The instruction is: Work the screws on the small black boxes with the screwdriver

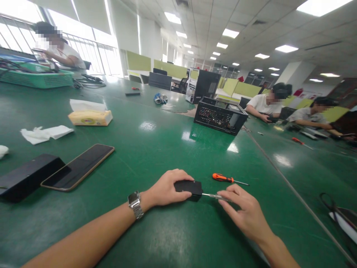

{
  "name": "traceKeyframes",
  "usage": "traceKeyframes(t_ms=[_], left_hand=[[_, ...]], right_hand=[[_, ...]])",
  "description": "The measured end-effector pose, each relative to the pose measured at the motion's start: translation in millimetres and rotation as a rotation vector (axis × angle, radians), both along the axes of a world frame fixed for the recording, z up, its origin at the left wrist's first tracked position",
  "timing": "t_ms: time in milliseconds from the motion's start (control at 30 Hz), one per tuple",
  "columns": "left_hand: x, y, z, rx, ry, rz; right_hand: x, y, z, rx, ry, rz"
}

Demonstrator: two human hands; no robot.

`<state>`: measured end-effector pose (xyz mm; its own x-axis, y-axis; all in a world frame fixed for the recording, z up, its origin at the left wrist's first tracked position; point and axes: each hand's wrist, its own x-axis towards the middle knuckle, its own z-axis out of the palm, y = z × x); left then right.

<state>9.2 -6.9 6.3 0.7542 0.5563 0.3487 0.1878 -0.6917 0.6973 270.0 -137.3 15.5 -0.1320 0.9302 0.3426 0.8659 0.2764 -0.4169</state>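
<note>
My left hand (173, 188), with a watch (135, 203) on its wrist, is closed around a small black box (192, 187) on the green table. In my right hand (244, 206) the fingers pinch a thin silver screwdriver (212, 195). Its shaft runs level, and the tip meets the right end of the box; whether it sits in a screw I cannot tell. Just beyond my right hand lies a second screwdriver (224, 178) with an orange and black handle, touched by neither hand.
To the left lie a phone (80, 165), a larger black box (28, 175), crumpled tissue (46, 133) and a tissue pack (90, 117). A black metal case (219, 117) stands ahead. A green basket (39, 79) with cables is at far left. Other people sit around the table edges.
</note>
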Motion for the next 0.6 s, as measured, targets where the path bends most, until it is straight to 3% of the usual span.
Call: traceKeyframes(t_ms=[167, 267, 433, 500, 600], left_hand=[[3, -5, -2.0, 0.015, 0.015, 0.015], [4, -8, -4.1, 0.06, 0.039, 0.053], [4, -7, -3.5, 0.126, 0.121, -0.029], [2, -5, -3.3, 0.108, 0.115, 0.022], [-1, -4, -3.2, -0.015, 0.005, 0.18]], right_hand=[[-16, -3, -6.2, 0.027, -0.066, -0.037], [-29, 1, -16.0, -0.044, -0.031, -0.087], [-31, 25, -25.8, -0.156, -0.107, 0.007], [-32, 33, -22.9, -0.233, -0.074, 0.048], [-42, 34, -15.9, -0.42, 0.16, 0.185]])
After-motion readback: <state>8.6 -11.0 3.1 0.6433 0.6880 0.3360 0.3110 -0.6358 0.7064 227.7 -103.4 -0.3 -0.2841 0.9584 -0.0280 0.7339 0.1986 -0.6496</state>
